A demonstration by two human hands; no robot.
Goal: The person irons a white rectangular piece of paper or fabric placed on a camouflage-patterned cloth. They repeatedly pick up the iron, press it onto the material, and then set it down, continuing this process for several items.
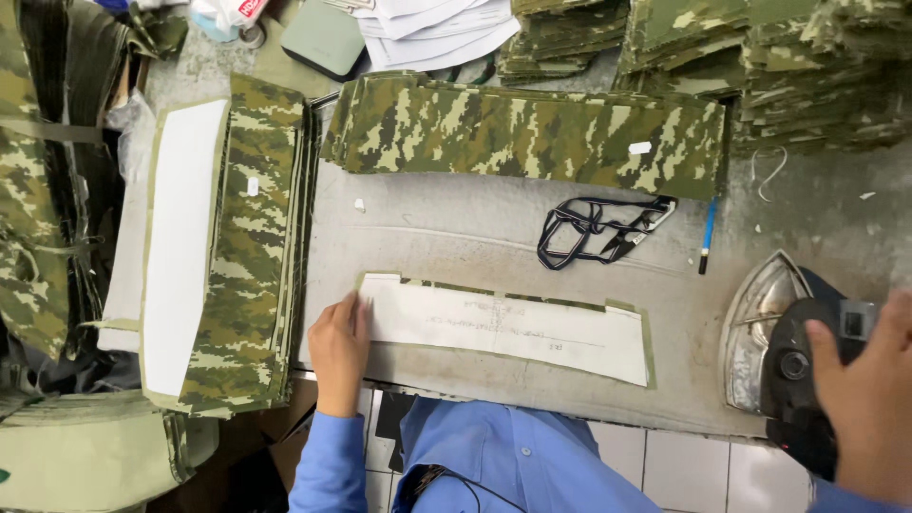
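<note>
Two hands down on the worktop. My left hand lies flat, fingers together, pressing the left end of a long white template; nothing is closed in that grip. The template sits on a camo strip whose edges show as a thin green border around it, near the front edge of the worktop. My right hand wraps the dark handle of the iron, grip closed on it; the iron sits at the right end, just beside the strip's right end, not on it.

Behind the template: a black cord in loose loops, a blue pen to its right, then a long camo stack lying across the worktop. To the left, a second camo pile runs front to back, with a white-faced piece beside it. More folded camo bundles crowd the far right, white papers at the far middle.
</note>
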